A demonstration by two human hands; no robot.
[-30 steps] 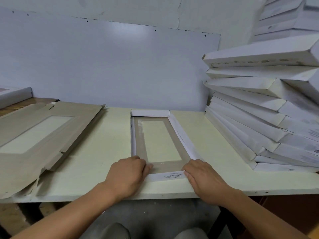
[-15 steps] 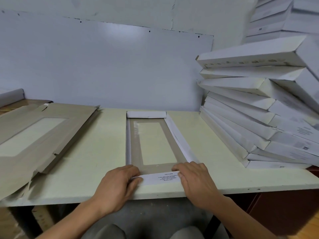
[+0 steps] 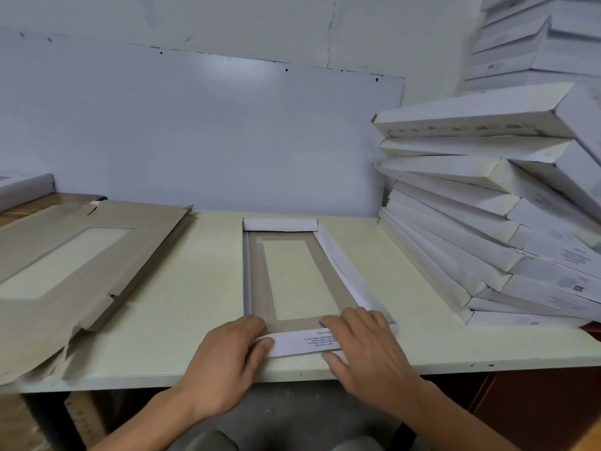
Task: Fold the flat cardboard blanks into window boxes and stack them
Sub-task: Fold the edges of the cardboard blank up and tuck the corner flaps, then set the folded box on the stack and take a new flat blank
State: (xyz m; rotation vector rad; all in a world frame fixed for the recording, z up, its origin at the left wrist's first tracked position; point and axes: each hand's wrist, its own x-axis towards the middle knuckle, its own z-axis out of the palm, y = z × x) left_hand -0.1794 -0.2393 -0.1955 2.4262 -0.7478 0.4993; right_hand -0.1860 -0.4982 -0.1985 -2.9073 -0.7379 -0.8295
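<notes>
Both hands, left hand [image 3: 227, 356] & right hand [image 3: 364, 346], pinch the blank's [image 3: 257, 288] near flap [image 3: 299, 345] (2 ends): fold evenly, crease firmly.

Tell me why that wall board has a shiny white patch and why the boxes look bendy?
Head view: a lamp's glare whitens the board; the wide lens bends and blurs the stacked boxes at the right edge; the hands look sharp.

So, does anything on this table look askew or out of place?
Yes. The stack of folded boxes on the right leans, its boxes fanned out unevenly. The flat blanks on the left overhang the table edge and sag.
</notes>
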